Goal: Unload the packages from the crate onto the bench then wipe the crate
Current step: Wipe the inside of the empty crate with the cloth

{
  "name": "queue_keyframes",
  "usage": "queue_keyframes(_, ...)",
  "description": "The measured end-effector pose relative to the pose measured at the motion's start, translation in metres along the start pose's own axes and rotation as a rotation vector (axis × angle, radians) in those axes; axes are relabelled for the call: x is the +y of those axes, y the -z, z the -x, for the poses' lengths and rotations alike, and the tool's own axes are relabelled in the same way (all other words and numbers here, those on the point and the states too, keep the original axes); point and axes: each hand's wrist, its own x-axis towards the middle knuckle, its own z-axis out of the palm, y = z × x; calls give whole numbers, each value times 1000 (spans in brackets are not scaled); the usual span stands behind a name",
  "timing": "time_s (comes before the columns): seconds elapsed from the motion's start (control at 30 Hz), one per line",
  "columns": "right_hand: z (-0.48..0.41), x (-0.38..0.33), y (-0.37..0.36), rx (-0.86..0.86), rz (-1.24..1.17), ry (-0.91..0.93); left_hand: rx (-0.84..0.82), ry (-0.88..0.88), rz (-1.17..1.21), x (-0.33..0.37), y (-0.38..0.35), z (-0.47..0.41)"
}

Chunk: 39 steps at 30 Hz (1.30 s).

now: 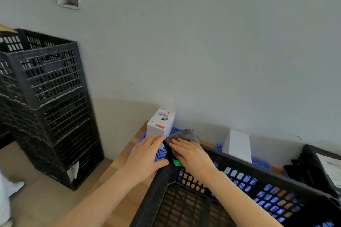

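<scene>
Right hand (191,155), fingers flat, presses a grey cloth (184,135) onto the crate (153,195) at its far corner rim. Left hand (145,155) rests flat and unclenched just outside that corner. A printed box (161,122) and a white package (237,145) stand beyond the crate.

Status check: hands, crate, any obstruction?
Left hand against crate corner. Right hand presses grey cloth on rim. Crate looks empty; white boxes on bench. Nothing blocking.

Head-worn view, facing forward and down (wide-angle), close over crate (153,195)
</scene>
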Motion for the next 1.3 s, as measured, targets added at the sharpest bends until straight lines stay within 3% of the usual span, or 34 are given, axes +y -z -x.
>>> queue_keyframes(0.1, -5, 20, 4, -28, 35, -30, -16, 25, -23, 14, 5, 19)
queue_keyframes(0.2, -13, 40, 9, -88, -119, -184, -33, 65, -16, 19, 14, 45)
queue_keyframes(0.27, -19, 48, 12, -143, -156, -183, -20, 88, -52, 25, 20, 65)
queue_keyframes(0.6, -48, 33, 7, -74, 125, 459, -37, 443, -81, 64, 13, 162)
queue_keyframes(0.87, -4, -32, -8, -65, -186, 768, 60, 691, -258, 91, 8, 181)
queue_keyframes(0.97, 11, -50, -2, -89, -265, 902, 7, 795, -229, 99, 19, 200)
queue_keyframes(1.13, 45, -88, -21, -41, -306, 852, -65, 886, -51, 110, 35, 237)
queue_keyframes(1.3, 67, -124, -35, -1, -230, 927, 33, 903, -40, 119, 27, 249)
